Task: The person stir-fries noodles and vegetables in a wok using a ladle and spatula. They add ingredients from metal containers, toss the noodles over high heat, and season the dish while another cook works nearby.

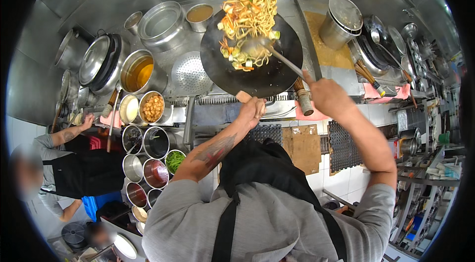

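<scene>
My left hand [254, 112] is closed at the near rim of a dark wok [245, 80], at its loop handle [272, 102]. A tan piece [243, 96], perhaps folded cloth, pokes out of that fist. My right hand [330, 98] grips the long metal handle of a wok ladle [287, 62], index finger stretched along it. The ladle's head is blurred by motion among the food. Noodles with vegetables [248, 11] are tossed up over the far part of the wok, while some noodles and vegetable pieces [246, 54] lie lower around the ladle.
Left of the wok are a perforated strainer [191, 72], a pot of amber liquid [137, 74] and several ingredient containers, one holding chopped greens [175, 161]. A bamboo brush [304, 100] lies to its right, before a lidded pot [339, 22]. Another person [81, 165] stands at left.
</scene>
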`<action>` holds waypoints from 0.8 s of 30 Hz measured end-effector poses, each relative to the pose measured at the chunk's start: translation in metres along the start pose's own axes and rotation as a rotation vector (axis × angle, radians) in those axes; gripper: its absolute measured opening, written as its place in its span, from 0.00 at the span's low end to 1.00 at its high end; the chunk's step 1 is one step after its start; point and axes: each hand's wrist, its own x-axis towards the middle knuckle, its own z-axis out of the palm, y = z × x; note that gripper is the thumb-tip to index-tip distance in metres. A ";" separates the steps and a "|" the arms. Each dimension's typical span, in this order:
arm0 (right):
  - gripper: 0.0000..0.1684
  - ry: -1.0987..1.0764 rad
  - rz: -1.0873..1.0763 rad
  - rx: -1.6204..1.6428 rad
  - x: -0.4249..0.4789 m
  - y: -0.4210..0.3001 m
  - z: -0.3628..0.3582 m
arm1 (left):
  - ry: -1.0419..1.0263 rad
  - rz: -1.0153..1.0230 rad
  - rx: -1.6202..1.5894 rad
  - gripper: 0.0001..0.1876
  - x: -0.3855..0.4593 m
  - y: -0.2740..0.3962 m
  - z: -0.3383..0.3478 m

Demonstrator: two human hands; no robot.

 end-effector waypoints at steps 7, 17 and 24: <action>0.32 0.007 -0.069 0.015 0.032 0.005 -0.012 | 0.142 0.095 0.092 0.10 0.018 0.090 0.084; 0.40 0.133 0.082 0.102 -0.012 0.022 0.016 | 0.023 0.175 0.008 0.11 0.060 0.031 0.010; 0.32 -0.025 0.080 -0.056 -0.071 0.024 -0.062 | -0.032 0.102 -0.020 0.13 0.096 0.093 0.034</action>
